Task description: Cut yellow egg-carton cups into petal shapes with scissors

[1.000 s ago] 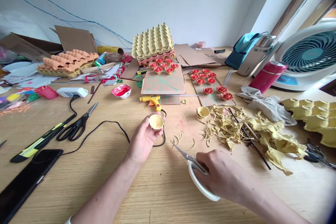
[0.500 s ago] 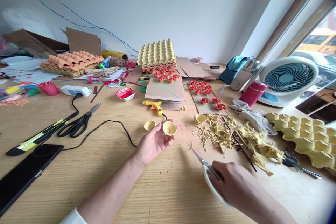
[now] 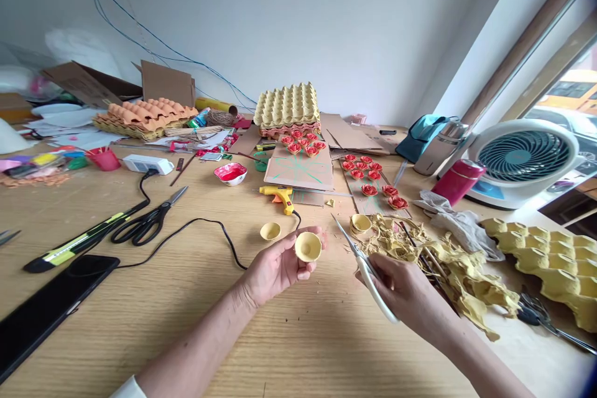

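Observation:
My left hand (image 3: pixel 280 264) pinches a small yellow egg-carton cup (image 3: pixel 308 246) above the wooden table (image 3: pixel 196 323), its hollow facing me. My right hand (image 3: pixel 402 289) grips white-handled scissors (image 3: pixel 361 267), blades closed and pointing up-left toward the cup, a short gap between them. A second yellow cup (image 3: pixel 270 231) lies on the table just left of the held one. Stacked cups (image 3: pixel 360 223) sit at the edge of a heap of yellow carton scraps (image 3: pixel 448 255).
A yellow glue gun (image 3: pixel 278 194) with black cord, black scissors (image 3: pixel 147 224), a utility knife (image 3: pixel 74 244) and a phone (image 3: pixel 46 305) lie left. Red paper roses (image 3: pixel 368 177) on cardboard, egg trays (image 3: pixel 286 106), a fan (image 3: pixel 520 158), a red bottle (image 3: pixel 454 181) and a yellow tray (image 3: pixel 550 255) lie beyond.
My left hand moved right with a cup, and a second cup now lies on the table beside it. My right hand raised the scissors toward the held cup. The camera tilted up.

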`<act>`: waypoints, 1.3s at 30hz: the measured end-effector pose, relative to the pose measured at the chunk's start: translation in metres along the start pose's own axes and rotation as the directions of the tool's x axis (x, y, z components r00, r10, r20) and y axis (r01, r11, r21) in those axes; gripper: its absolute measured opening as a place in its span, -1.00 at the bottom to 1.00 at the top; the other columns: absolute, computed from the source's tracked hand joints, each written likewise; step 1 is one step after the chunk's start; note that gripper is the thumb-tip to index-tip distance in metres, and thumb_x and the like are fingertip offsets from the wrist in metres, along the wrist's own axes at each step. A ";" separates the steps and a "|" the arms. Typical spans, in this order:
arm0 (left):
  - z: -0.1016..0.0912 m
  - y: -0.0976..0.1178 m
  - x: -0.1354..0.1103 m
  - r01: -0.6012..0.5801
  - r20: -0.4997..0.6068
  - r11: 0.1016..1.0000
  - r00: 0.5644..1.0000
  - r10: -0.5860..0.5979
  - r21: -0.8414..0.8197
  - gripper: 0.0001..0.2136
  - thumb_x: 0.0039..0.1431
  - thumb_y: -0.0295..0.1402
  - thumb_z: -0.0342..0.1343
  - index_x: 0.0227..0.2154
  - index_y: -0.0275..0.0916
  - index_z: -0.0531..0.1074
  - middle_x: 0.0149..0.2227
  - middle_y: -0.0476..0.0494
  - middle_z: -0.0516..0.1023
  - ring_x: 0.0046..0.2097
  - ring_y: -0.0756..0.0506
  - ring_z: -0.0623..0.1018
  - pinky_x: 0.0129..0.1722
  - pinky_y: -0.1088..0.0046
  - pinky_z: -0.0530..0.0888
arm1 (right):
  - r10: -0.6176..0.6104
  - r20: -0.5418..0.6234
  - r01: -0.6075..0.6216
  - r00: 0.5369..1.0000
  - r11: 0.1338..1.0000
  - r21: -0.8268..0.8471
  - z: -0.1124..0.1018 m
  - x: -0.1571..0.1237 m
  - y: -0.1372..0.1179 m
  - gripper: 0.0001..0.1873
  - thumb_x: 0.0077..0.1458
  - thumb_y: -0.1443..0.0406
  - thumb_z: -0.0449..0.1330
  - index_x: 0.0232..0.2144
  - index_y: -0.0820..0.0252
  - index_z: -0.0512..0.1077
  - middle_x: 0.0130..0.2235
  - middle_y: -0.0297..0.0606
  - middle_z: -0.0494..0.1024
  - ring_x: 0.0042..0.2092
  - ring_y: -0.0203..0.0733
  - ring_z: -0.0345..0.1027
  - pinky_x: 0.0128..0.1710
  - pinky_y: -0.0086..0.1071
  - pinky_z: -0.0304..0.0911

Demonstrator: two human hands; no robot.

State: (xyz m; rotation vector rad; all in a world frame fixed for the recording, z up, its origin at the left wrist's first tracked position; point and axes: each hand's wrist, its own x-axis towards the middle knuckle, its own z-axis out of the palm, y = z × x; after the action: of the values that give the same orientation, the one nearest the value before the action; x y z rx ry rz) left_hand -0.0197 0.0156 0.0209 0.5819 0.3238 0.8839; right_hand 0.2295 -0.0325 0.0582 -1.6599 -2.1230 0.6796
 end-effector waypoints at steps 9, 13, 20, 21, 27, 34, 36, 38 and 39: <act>-0.008 -0.001 0.000 -0.002 -0.085 1.000 0.996 0.002 -0.009 -0.66 0.20 -0.27 0.17 -0.02 -0.32 0.49 -0.14 -0.36 0.58 -0.37 -0.01 0.49 -0.49 0.57 0.31 | -0.111 0.217 -0.100 0.970 0.634 0.767 0.033 0.019 0.003 -0.41 0.12 -0.22 0.11 -0.41 0.22 0.36 -0.58 -0.40 0.30 -0.56 -0.36 0.13 -0.55 -0.48 0.07; -0.009 0.000 0.000 -0.074 -0.164 0.989 0.982 0.095 0.130 -0.65 0.14 -0.25 0.25 -0.04 -0.27 0.50 -0.16 -0.29 0.58 -0.36 0.01 0.48 -0.44 0.57 0.33 | -0.174 0.310 -0.176 0.935 0.533 0.828 0.046 0.008 0.017 -0.36 0.14 -0.24 0.06 -0.29 0.24 0.40 -0.54 -0.36 0.35 -0.57 -0.36 0.15 -0.58 -0.49 0.10; -0.009 0.004 0.000 -0.132 -0.250 0.862 0.926 0.284 0.490 -0.61 -0.04 -0.31 0.39 -0.10 -0.22 0.55 -0.27 -0.13 0.50 -0.32 0.00 0.43 -0.38 0.55 0.33 | -0.255 0.457 -0.218 0.852 0.620 0.753 0.041 -0.010 0.025 -0.38 0.22 -0.20 -0.01 -0.18 0.24 0.38 -0.37 -0.24 0.41 -0.44 -0.29 0.26 -0.41 -0.41 0.24; -0.010 0.005 0.000 -0.130 -0.257 0.854 0.922 0.291 0.503 -0.62 -0.03 -0.32 0.39 -0.10 -0.21 0.56 -0.28 -0.12 0.50 -0.33 0.01 0.41 -0.39 0.56 0.32 | -0.241 0.481 -0.234 0.843 0.641 0.731 0.039 -0.010 0.024 -0.37 0.21 -0.22 -0.02 -0.20 0.23 0.38 -0.36 -0.24 0.40 -0.42 -0.28 0.26 -0.39 -0.40 0.25; -0.009 0.006 0.002 -0.176 -0.224 0.820 0.912 0.344 0.544 -0.64 -0.08 -0.31 0.42 -0.16 -0.22 0.58 -0.20 -0.17 0.55 -0.18 -0.08 0.50 -0.16 0.46 0.42 | -0.157 0.534 -0.233 0.831 0.773 0.590 0.029 -0.003 0.013 -0.25 0.07 -0.34 -0.02 -0.24 0.20 0.42 -0.35 -0.23 0.39 -0.32 -0.21 0.22 -0.32 -0.38 0.23; -0.006 0.004 0.001 -0.186 -0.159 0.748 0.918 0.363 0.637 -0.63 -0.02 -0.30 0.39 -0.12 -0.25 0.53 -0.25 -0.14 0.54 -0.20 -0.06 0.53 -0.15 0.47 0.46 | -0.150 0.512 -0.281 0.846 0.691 0.666 0.032 0.004 -0.003 -0.23 -0.04 -0.39 0.03 -0.39 0.22 0.32 -0.47 -0.37 0.26 -0.49 -0.37 0.07 -0.51 -0.49 0.04; -0.005 0.004 0.000 -0.191 -0.150 0.732 0.916 0.372 0.654 -0.63 0.01 -0.26 0.38 -0.11 -0.25 0.53 -0.24 -0.14 0.54 -0.19 -0.06 0.53 -0.15 0.48 0.46 | -0.163 0.482 -0.271 0.861 0.654 0.706 0.037 0.004 -0.002 -0.28 -0.01 -0.35 0.08 -0.39 0.21 0.31 -0.43 -0.36 0.27 -0.49 -0.39 0.07 -0.52 -0.51 0.03; -0.003 0.004 -0.001 -0.191 -0.143 0.733 0.919 0.367 0.653 -0.62 0.02 -0.24 0.37 -0.10 -0.25 0.52 -0.21 -0.15 0.54 -0.18 -0.05 0.52 -0.16 0.50 0.45 | -0.176 0.486 -0.290 0.856 0.615 0.734 0.041 0.003 0.000 -0.30 -0.01 -0.33 0.11 -0.37 0.21 0.30 -0.41 -0.36 0.26 -0.50 -0.41 0.06 -0.54 -0.52 0.03; -0.002 0.004 -0.001 -0.189 -0.140 0.739 0.923 0.359 0.647 -0.61 0.02 -0.24 0.37 -0.08 -0.24 0.51 -0.20 -0.15 0.54 -0.18 -0.05 0.52 -0.18 0.52 0.45 | -0.176 0.494 -0.306 0.852 0.598 0.741 0.042 0.003 0.001 -0.30 -0.01 -0.33 0.11 -0.36 0.20 0.30 -0.41 -0.37 0.25 -0.50 -0.41 0.06 -0.54 -0.52 0.03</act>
State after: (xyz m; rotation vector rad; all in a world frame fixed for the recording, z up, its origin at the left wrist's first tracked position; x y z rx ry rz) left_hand -0.0241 0.0175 0.0216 1.1629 0.8042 1.1502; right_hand 0.2061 -0.0362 0.0228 -1.0711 -1.5590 1.9691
